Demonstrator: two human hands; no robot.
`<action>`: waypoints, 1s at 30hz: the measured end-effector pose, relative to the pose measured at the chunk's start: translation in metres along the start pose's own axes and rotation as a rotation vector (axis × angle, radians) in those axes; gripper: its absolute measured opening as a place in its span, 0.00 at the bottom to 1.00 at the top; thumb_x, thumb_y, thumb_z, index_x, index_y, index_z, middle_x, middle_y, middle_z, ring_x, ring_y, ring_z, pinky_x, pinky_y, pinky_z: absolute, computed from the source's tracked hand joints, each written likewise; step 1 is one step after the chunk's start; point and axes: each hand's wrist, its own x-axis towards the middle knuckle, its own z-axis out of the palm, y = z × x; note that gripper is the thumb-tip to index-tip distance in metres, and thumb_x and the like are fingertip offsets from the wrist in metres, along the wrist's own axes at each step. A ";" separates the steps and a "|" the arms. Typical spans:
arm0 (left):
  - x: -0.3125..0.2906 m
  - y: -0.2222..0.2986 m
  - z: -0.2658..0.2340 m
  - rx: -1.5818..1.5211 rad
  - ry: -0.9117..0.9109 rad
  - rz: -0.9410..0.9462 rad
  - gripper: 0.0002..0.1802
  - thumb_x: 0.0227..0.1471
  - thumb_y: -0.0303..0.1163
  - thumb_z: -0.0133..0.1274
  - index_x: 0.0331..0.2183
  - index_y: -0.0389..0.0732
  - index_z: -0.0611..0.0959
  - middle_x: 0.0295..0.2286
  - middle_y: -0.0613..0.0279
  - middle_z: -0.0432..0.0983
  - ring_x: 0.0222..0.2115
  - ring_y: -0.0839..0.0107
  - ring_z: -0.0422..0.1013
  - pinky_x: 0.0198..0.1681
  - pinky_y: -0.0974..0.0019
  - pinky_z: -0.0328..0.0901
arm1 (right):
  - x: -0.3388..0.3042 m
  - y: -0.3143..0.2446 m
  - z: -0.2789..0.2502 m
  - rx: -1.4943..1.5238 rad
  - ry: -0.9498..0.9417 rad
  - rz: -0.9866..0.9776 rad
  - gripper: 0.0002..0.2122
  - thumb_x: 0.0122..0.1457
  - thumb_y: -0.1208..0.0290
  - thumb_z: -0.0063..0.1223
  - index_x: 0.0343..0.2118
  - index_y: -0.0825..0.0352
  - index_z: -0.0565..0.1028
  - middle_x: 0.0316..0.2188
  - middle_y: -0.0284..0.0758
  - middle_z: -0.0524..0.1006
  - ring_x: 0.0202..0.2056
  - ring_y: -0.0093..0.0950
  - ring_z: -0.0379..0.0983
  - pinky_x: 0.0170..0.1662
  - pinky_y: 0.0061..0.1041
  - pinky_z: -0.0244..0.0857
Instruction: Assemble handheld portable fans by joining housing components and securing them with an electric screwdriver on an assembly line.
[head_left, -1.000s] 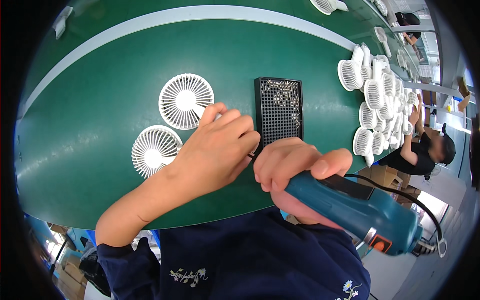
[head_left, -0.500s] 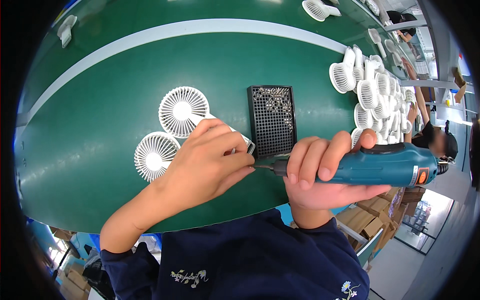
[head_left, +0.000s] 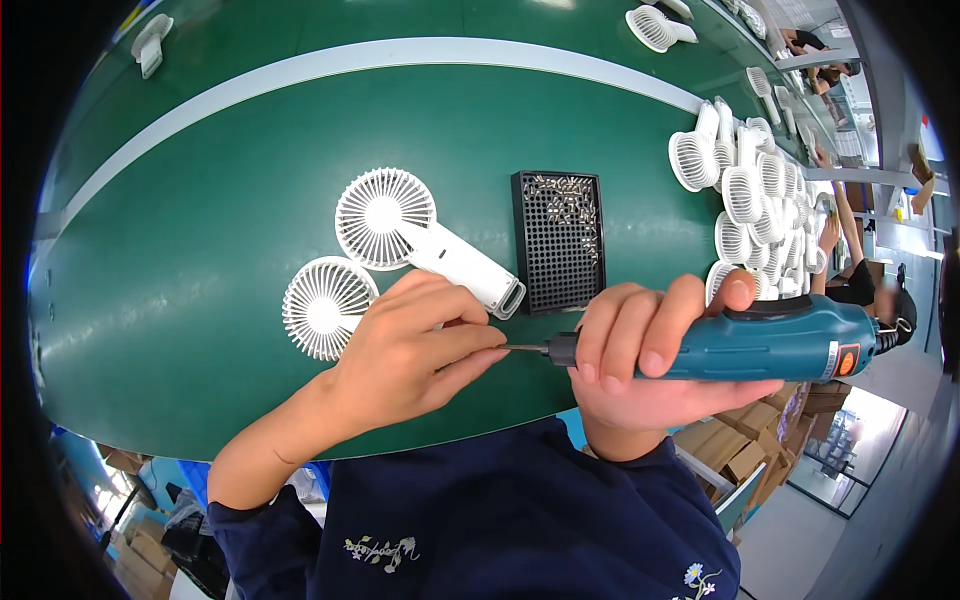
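In my right hand (head_left: 640, 365) lies a teal electric screwdriver (head_left: 770, 340), its thin bit (head_left: 528, 348) pointing left. The thumb and fingertips of my left hand (head_left: 410, 345) are pinched together at the bit's tip. Whatever small piece they hold there is hidden. Just beyond the left hand lies a white handheld fan (head_left: 465, 268), its slatted round head far left and its handle slanting toward me. A second white fan (head_left: 322, 310) rests nearer and further left, its handle covered by that hand. Beyond the bit stands a black perforated tray (head_left: 555, 275) with small metal screws in its upper part.
Many white fans (head_left: 745, 195) are heaped along the right side of the green table (head_left: 200, 330). A pale raised strip (head_left: 430, 52) curves across the far side, with more fans beyond it. At the right a co-worker's arm (head_left: 848, 225) reaches toward the heap. Cardboard boxes (head_left: 735, 440) stand below right.
My left hand has come off the nearer end of the upper fan's handle, which now shows in full. Its pinched fingertips now meet the bit's tip. The whole view has shifted slightly.
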 end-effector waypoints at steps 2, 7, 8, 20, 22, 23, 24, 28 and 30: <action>-0.002 -0.001 0.001 0.002 -0.006 0.000 0.12 0.34 0.23 0.68 0.28 0.39 0.85 0.24 0.67 0.71 0.24 0.69 0.67 0.31 0.65 0.62 | 0.000 0.001 -0.001 0.011 -0.024 0.006 0.37 0.55 0.26 0.31 0.54 0.56 0.59 0.21 0.36 0.69 0.14 0.29 0.66 0.16 0.30 0.65; -0.004 0.010 -0.005 0.106 -0.153 -0.022 0.16 0.35 0.27 0.67 0.33 0.39 0.84 0.29 0.64 0.72 0.31 0.65 0.69 0.37 0.63 0.64 | -0.007 0.001 -0.001 -0.016 -0.169 0.048 0.32 0.58 0.34 0.42 0.51 0.61 0.63 0.24 0.41 0.72 0.18 0.32 0.69 0.21 0.31 0.64; 0.003 0.022 -0.011 0.242 -0.182 -0.096 0.20 0.35 0.28 0.67 0.36 0.40 0.83 0.33 0.63 0.72 0.35 0.62 0.68 0.42 0.60 0.63 | -0.010 0.001 0.000 -0.048 -0.165 0.048 0.32 0.58 0.35 0.42 0.51 0.61 0.63 0.24 0.41 0.72 0.19 0.32 0.69 0.22 0.31 0.64; -0.015 0.010 -0.041 0.410 -0.334 -0.148 0.19 0.35 0.29 0.65 0.35 0.42 0.81 0.36 0.67 0.72 0.40 0.66 0.68 0.51 0.53 0.58 | -0.020 0.036 0.015 -0.177 -0.213 -0.041 0.26 0.58 0.46 0.53 0.47 0.66 0.65 0.21 0.41 0.72 0.16 0.30 0.67 0.20 0.29 0.62; -0.013 0.010 -0.039 0.400 -0.322 -0.141 0.19 0.35 0.29 0.65 0.35 0.42 0.81 0.36 0.67 0.72 0.40 0.66 0.68 0.51 0.53 0.58 | -0.019 0.036 0.014 -0.181 -0.189 -0.042 0.27 0.58 0.47 0.55 0.46 0.66 0.65 0.21 0.41 0.72 0.17 0.31 0.67 0.20 0.29 0.62; -0.012 0.011 -0.039 0.393 -0.317 -0.133 0.19 0.36 0.29 0.65 0.35 0.42 0.81 0.36 0.67 0.72 0.40 0.66 0.68 0.51 0.53 0.57 | -0.018 0.036 0.014 -0.182 -0.160 -0.048 0.27 0.57 0.47 0.56 0.46 0.67 0.65 0.21 0.42 0.73 0.17 0.31 0.67 0.20 0.29 0.62; -0.013 0.010 -0.039 0.392 -0.312 -0.141 0.19 0.36 0.29 0.65 0.35 0.42 0.81 0.36 0.67 0.72 0.40 0.66 0.68 0.51 0.53 0.57 | -0.018 0.036 0.014 -0.184 -0.148 -0.018 0.28 0.56 0.47 0.57 0.46 0.68 0.65 0.21 0.41 0.72 0.17 0.31 0.68 0.20 0.29 0.62; -0.015 0.008 -0.040 0.401 -0.313 -0.138 0.18 0.36 0.29 0.65 0.35 0.42 0.81 0.35 0.68 0.72 0.39 0.66 0.68 0.51 0.53 0.57 | -0.015 0.039 0.013 -0.148 -0.142 0.017 0.28 0.56 0.46 0.57 0.46 0.68 0.65 0.21 0.41 0.72 0.17 0.31 0.68 0.20 0.30 0.62; -0.015 0.008 -0.040 0.400 -0.311 -0.139 0.18 0.36 0.29 0.65 0.35 0.42 0.81 0.35 0.68 0.72 0.39 0.66 0.68 0.52 0.53 0.57 | -0.015 0.040 0.012 -0.192 -0.166 0.025 0.29 0.56 0.44 0.56 0.45 0.67 0.65 0.21 0.41 0.72 0.16 0.30 0.67 0.19 0.29 0.62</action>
